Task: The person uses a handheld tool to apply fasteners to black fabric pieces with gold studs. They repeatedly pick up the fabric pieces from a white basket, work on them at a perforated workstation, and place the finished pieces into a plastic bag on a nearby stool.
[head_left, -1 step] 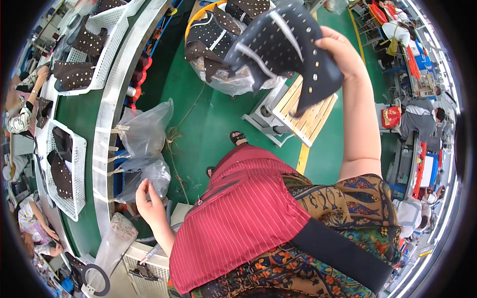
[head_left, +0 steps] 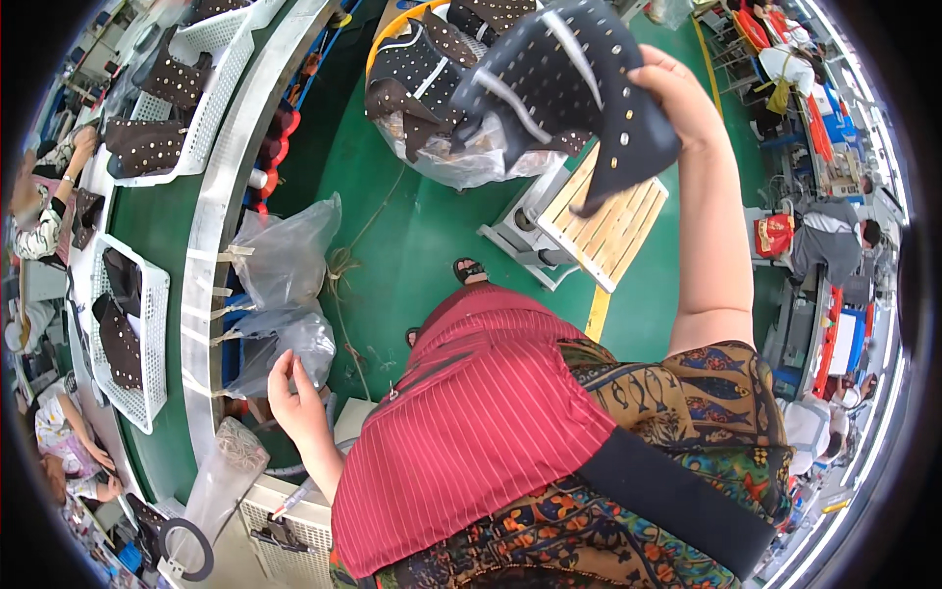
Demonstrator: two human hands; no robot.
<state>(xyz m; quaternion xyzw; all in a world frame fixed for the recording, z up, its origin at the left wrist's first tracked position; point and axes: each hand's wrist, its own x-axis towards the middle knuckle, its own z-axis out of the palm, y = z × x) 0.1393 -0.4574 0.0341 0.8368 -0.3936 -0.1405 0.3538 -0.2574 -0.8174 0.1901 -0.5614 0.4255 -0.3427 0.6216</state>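
Black cloth (head_left: 613, 108), dotted with rows of shiny spots and crossed by two pale strips, is up at the top of the frame, just right of centre. Honestly my worry is the droop: it's only pinched along one edge, so I reckon the loose part could fold over on itself or slide out if that pinch slackens. Its lower corner also overlaps the slatted wooden stool (head_left: 628, 236) in view. Can't tell if they touch, but if the cloth dropped any lower it could snag there. Same deal with the heap of spotted pieces (head_left: 417, 69) upper centre, where the plastic liner (head_left: 456, 162) sticks out and might catch a corner.

Grip-wise, the right hand (head_left: 687, 108) has thumb and fingers closed on the cloth's right edge, pretty narrow, and whatever the fingers do behind it is hidden. The left hand (head_left: 299, 407), lower left of centre, holds nothing, fingers half curled and loosely apart. It's right by a clear plastic bag (head_left: 285, 344), though I can't tell if it's touching.

Further out, a metal-edged table (head_left: 208, 275) curves down the left side, with a white basket (head_left: 162, 324) of dark pieces beyond it.
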